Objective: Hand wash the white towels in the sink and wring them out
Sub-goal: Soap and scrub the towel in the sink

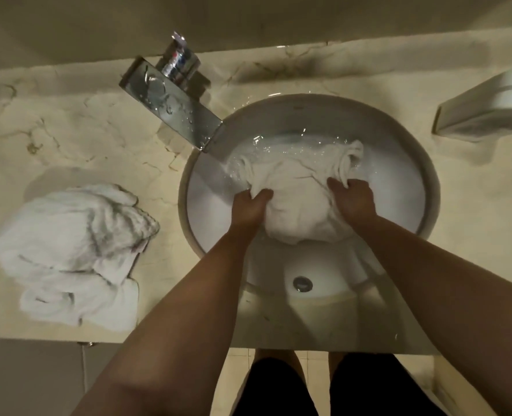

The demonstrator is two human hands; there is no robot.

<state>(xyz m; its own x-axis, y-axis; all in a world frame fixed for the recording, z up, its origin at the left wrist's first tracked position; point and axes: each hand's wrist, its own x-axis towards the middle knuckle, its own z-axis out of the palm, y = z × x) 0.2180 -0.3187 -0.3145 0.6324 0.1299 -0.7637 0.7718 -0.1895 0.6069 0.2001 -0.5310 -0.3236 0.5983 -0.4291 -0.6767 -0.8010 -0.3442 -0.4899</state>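
A white towel (pixel 296 193) lies bunched and wet in the round white sink (pixel 423 187), which holds water. My left hand (pixel 250 207) grips the towel's left edge, fingers curled into the cloth. My right hand (pixel 352 199) grips its right side, close to a twisted fold. Both hands are inside the basin. Water runs from the chrome tap (pixel 173 106) onto the towel's far left part. A heap of more white towels (pixel 71 253) sits on the marble counter (pixel 83 130) to the left of the sink.
A white dispenser-like fixture (pixel 486 109) juts in at the upper right. The counter's front edge runs below the sink, and my legs (pixel 323 385) and a tiled floor show beneath it. A wall stands behind the tap.
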